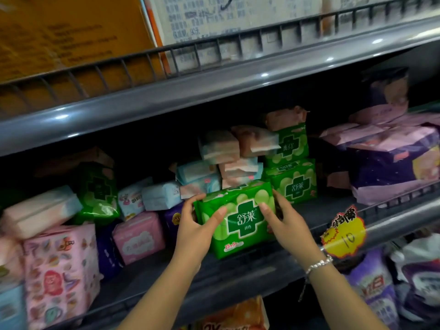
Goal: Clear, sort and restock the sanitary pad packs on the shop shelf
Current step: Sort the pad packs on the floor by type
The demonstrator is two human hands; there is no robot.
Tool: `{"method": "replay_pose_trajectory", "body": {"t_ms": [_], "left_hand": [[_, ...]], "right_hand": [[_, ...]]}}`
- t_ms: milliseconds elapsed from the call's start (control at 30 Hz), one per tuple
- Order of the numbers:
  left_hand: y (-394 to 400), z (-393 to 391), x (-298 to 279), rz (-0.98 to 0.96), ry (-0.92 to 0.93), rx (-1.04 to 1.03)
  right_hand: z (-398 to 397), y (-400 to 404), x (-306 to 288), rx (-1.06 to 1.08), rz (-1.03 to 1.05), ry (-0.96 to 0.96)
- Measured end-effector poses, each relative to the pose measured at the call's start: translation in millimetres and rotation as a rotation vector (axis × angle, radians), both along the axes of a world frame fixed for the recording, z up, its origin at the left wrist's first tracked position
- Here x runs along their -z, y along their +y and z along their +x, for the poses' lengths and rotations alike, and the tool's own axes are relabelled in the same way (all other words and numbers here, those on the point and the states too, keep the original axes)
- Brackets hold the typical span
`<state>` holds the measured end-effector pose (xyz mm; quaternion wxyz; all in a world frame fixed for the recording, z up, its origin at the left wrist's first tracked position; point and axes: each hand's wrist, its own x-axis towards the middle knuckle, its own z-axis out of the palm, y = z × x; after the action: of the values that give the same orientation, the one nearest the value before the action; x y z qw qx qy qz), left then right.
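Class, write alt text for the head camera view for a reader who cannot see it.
Two hands, left hand and right hand, grip a green pad pack at the front of a grey shop shelf. More green packs, pink packs and purple packs crowd behind.

cardboard boxes (71, 36) up top, yellow price tag (342, 234)

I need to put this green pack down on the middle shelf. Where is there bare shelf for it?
Bare shelf lies right of the held green pack, in front of the stacked green packs and left of the purple packs. A narrower strip runs along the front rail before the small pink pack. Left of there and behind the held pack, packs crowd together.
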<state>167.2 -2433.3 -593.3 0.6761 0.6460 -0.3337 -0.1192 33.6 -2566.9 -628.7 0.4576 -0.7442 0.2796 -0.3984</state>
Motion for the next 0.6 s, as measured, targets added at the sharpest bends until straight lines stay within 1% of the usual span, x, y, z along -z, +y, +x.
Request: {"method": "replay_pose_trajectory", "body": {"t_ms": [67, 133, 233, 300, 333, 433, 533, 600], "left_hand": [[3, -1, -3, -0.008, 0.056, 0.037], [3, -3, -3, 0.001, 0.063, 0.059], [-7, -16, -4, 0.104, 0.056, -0.003], [-18, -26, -10, 0.222, -0.024, -0.061], [-24, -31, -16, 0.263, -0.062, -0.072], [-44, -36, -31, 0.347, -0.043, -0.049], [-61, -23, -20, 0.326, -0.052, -0.054], [-64, -21, -16, 0.294, -0.005, -0.093]], "right_hand": [[-5, 1, -4, -0.027, 0.075, -0.1], [-9, 0, -6, -0.027, 0.107, -0.141], [-12, 2, -8, -0.002, 0.184, -0.183], [-9, 3, -6, 0.065, 0.211, -0.229], [-7, 3, -5, 0.104, 0.185, -0.214], [-4, -9, 0, 0.178, 0.132, -0.127], [-5, -19, 2, 0.15, 0.108, -0.005], [-5, -23, 3, 0.115, 0.112, 0.016]]}}
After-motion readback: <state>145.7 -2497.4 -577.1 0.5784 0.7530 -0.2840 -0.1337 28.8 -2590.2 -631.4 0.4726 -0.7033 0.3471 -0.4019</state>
